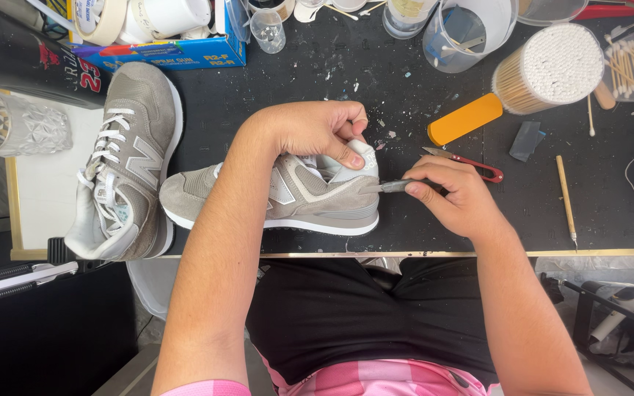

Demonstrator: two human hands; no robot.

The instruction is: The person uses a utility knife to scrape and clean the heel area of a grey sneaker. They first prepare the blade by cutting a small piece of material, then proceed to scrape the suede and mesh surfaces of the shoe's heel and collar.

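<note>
shoe (288, 198) lies on its side on the black table (405, 81), toe pointing left, heel to the right, close to the near edge. left hand (317, 132) comes over from above and pinches the heel collar, thumb pressed on the pale heel tab and fingers curled over the rim. right hand (456, 194) sits just right of the heel, fingers closed around a thin dark tool (394, 186) held like a pen; its tip touches the back of the heel. whether the tip cuts in or only rests there cannot be told.

second shoe (126, 169) of the same grey kind stands upright to the left, laced, partly on a white board (45, 191), its toe toward the far side. red snips (471, 161) lie just beyond the right hand, with an orange block (465, 119) a little farther off. tub of cotton swabs (552, 66) lies tipped on its side at the far right, white tips facing the camera. wooden stick (566, 198) lies to the right of the right hand, well apart from it. blue box (177, 51) and clear cups crowd the far edge, and a cut-glass tumbler (9, 121) lies at the far left.
</note>
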